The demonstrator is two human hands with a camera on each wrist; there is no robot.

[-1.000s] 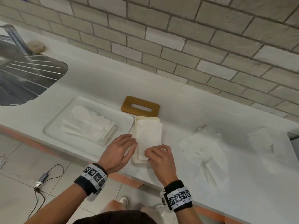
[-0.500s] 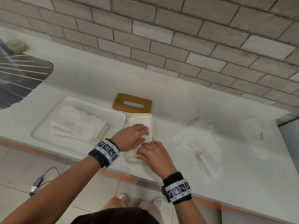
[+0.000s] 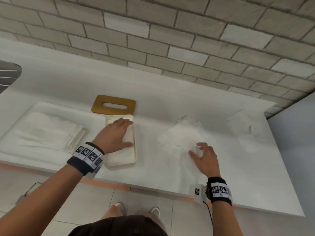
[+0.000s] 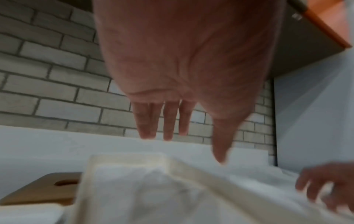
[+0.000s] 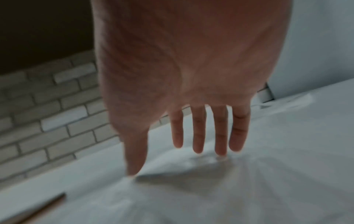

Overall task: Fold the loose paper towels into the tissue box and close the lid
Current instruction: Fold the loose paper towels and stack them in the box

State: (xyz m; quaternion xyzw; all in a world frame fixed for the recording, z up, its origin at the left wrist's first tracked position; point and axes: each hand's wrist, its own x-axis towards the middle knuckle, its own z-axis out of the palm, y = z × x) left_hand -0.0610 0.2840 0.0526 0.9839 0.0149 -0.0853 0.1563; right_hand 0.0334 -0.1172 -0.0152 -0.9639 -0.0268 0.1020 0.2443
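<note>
The cream tissue box point(image 3: 135, 150) lies open near the counter's front edge with white paper point(image 3: 119, 157) inside. My left hand point(image 3: 125, 132) rests flat on that paper, fingers straight point(image 4: 168, 124), toward the box's far end. The wooden lid point(image 3: 113, 105) with its slot lies on the counter just behind the box point(image 4: 126, 157). To the right, my right hand point(image 3: 198, 151) has spread fingers point(image 5: 198, 136) whose tips touch a crumpled pile of loose paper towels point(image 3: 182, 137). It grips nothing. Another loose towel point(image 3: 241, 121) lies farther right.
A white tray point(image 3: 95, 116) holding a stack of folded towels point(image 3: 51, 133) sits left of the box. A metal sink point(image 3: 8, 74) is at the far left. A brick wall point(image 3: 153, 48) backs the counter, and a grey panel point(image 3: 293, 133) bounds it on the right.
My right hand left the box and moved right onto the loose towel pile. My left hand slid farther up the paper in the box. The head view swung to the right.
</note>
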